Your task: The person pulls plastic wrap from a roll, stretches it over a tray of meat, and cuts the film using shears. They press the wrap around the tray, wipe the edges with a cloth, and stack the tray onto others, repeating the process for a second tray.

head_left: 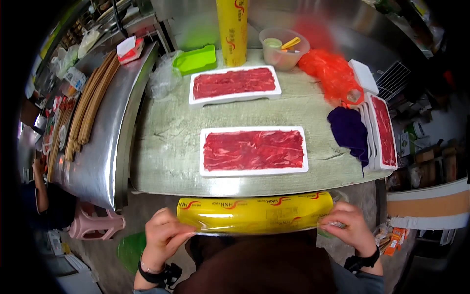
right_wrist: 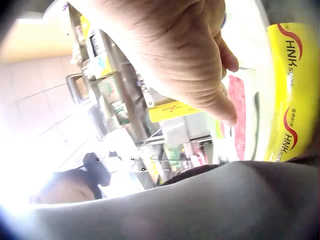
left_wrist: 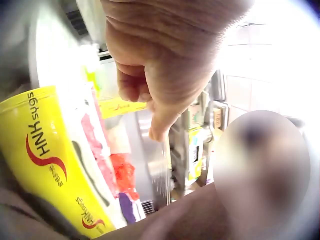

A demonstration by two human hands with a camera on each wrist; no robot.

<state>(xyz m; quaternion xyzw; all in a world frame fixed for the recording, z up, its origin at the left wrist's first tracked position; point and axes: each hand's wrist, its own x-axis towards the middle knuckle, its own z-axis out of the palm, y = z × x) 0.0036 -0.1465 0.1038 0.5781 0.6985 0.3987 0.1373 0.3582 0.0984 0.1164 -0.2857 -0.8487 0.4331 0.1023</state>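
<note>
A yellow roll of cling film [head_left: 254, 211], printed with red and black lettering, lies crosswise at the near edge of the table, close to the body. At its left end my left hand [head_left: 164, 234] pinches the clear film's edge between thumb and fingers. My right hand [head_left: 350, 226] pinches the film at the other end. The clear edge runs between both hands along the roll's near side. Just beyond, a white tray [head_left: 204, 172] of sliced red meat [head_left: 254, 149] sits flat on the table. Both wrist views show bent fingers beside the yellow roll.
Behind stands a second meat tray [head_left: 236, 102], with an upright yellow roll [head_left: 234, 34], a green tray [head_left: 196, 60] and a clear tub [head_left: 279, 61]. Stacked trays [head_left: 384, 132], a purple cloth [head_left: 348, 131] and a red bag [head_left: 325, 71] lie right. A metal counter [head_left: 100, 142] flanks the left.
</note>
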